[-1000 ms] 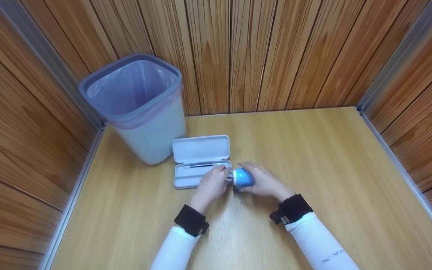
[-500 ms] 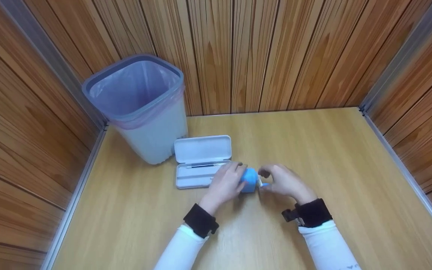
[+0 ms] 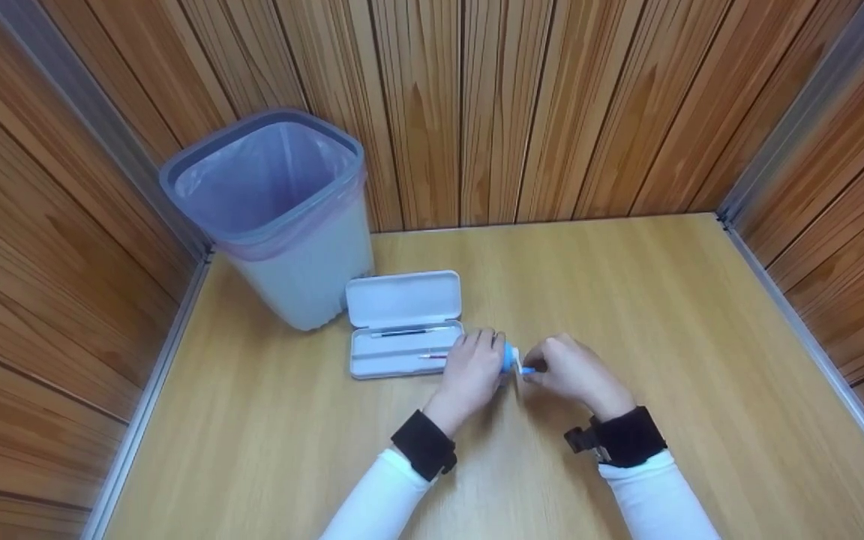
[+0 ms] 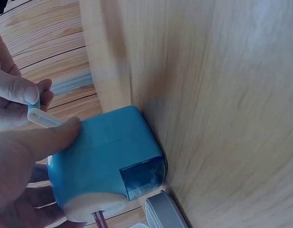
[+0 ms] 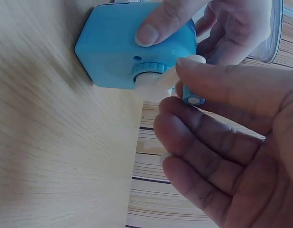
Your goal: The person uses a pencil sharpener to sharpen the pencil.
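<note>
Head view: blue sharpener [image 3: 508, 358] is set on the wooden table [image 3: 514, 480], just right of the grey pencil case [image 3: 404, 298], whose lid is laid back. Sharpener body is gripped from above by the left hand [image 3: 472, 367] and mostly covered by it. Small blue crank handle [image 3: 528, 370] is pinched by the right hand [image 3: 567, 369] at the opposite end from the case. Pencil [image 3: 433, 356] is seen poking out past the left hand, over the case's front compartment. A thin pen [image 3: 409, 331] is laid in the rear one. Lined bin [image 3: 304, 281] is stood behind, to the left.

Left wrist view: body is clamped between thumb and fingers. Pencil is inserted through the cream faceplate [image 4: 96, 206]; seating depth can't be told from here, tip is hidden inside. Shavings drawer [image 4: 145, 176] is left uncovered by the hand. Body should be pressed down firmly so no twist is passed into it; pencil should be kept straight in the hole and not knocked by the case edge.

Right wrist view: handle is held between thumb and index finger, thumb laid along the white crank arm [image 5: 171, 80]. Other fingers are curved loosely, touching nothing. Crank is best turned in smooth full circles, without sideways pull, and knuckles kept off the table.
</note>
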The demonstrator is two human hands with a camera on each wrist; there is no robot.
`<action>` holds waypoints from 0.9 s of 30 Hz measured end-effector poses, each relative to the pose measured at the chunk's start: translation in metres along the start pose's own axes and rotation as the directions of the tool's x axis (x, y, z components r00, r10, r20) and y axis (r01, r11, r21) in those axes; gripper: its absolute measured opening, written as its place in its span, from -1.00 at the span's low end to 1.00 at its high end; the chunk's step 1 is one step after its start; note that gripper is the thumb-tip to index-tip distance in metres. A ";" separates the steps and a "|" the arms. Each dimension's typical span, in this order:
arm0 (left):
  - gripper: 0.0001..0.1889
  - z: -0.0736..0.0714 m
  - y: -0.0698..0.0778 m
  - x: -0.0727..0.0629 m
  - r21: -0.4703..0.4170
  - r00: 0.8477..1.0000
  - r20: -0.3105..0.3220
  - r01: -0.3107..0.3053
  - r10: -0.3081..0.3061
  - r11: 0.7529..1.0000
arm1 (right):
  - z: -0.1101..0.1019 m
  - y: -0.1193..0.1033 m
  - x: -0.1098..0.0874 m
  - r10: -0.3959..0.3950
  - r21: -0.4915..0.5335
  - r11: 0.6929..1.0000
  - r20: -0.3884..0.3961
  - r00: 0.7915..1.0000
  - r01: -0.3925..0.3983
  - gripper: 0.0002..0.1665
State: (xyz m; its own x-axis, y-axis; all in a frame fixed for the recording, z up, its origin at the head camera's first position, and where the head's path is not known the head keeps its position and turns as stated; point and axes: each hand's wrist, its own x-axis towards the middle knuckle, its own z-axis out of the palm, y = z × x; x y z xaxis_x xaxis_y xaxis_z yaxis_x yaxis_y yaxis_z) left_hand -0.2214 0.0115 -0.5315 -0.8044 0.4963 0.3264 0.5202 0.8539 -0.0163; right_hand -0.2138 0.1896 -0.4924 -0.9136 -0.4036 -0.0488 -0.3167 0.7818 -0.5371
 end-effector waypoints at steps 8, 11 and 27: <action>-0.63 -0.001 0.002 0.005 0.031 0.996 0.091 0.004 -0.007 1.000 | 0.002 -0.003 -0.003 -0.011 -0.013 1.000 -0.014 1.000 0.010 -0.87; -0.60 -0.001 0.001 0.006 0.053 0.991 0.136 0.004 -0.011 0.999 | 0.002 -0.004 -0.004 0.004 -0.019 1.000 -0.003 1.000 -0.005 -0.84; -0.60 0.004 0.003 0.001 0.071 0.994 0.096 0.043 -0.050 0.997 | 0.003 -0.004 -0.005 -0.062 -0.131 0.990 -0.005 0.998 0.061 -0.89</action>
State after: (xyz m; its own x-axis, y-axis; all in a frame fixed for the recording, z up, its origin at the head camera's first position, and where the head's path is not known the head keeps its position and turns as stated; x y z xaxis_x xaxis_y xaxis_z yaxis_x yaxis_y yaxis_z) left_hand -0.2213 0.0151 -0.5348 -0.8534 0.4656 0.2344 0.4631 0.8836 -0.0693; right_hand -0.2071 0.1869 -0.4927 -0.8936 -0.4487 -0.0111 -0.4021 0.8113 -0.4244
